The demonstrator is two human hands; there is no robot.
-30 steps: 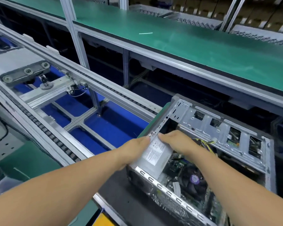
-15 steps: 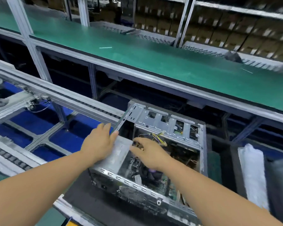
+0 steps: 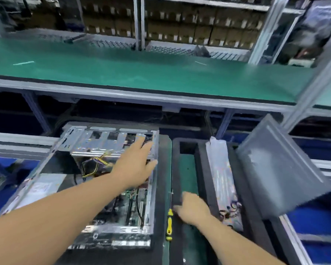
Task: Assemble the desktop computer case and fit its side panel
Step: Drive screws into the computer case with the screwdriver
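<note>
Reaching across now: both hands have come off the power supply, so that part looks seated. The left hand (image 3: 136,165) lies flat, fingers straight, on the open case (image 3: 111,142) on its black mat. The right hand (image 3: 193,207), loosely curled and empty, nears the yellow screwdriver (image 3: 169,224). The grey side panel (image 3: 281,169) leans at right, unfitted.

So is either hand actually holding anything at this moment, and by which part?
Nothing is clearly held. The left hand lies open over the open silver metal computer case; the right hand reaches beside the yellow-handled screwdriver, grip not discernible.
</note>
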